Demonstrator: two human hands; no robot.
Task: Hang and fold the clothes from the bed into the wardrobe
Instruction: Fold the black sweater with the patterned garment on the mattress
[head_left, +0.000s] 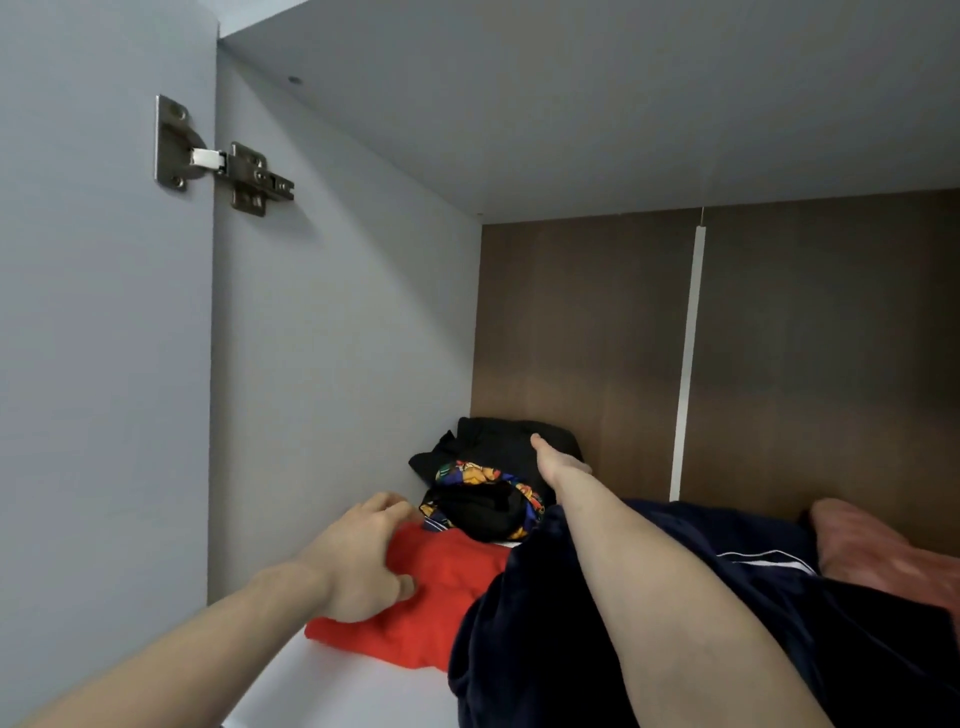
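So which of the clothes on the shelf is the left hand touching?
The red folded garment at the shelf's front left: the left hand rests on it. The black pile lies farther back, the navy garment to its right.

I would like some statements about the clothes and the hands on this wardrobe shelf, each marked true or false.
1. The left hand rests on the red garment. True.
2. The right hand reaches to the black clothes at the back. True.
3. The red garment hangs on a hanger. False: it lies folded on the shelf.
4. The door hinge is on the right wall. False: it is on the left.
5. A dark blue garment lies under the right forearm. True.
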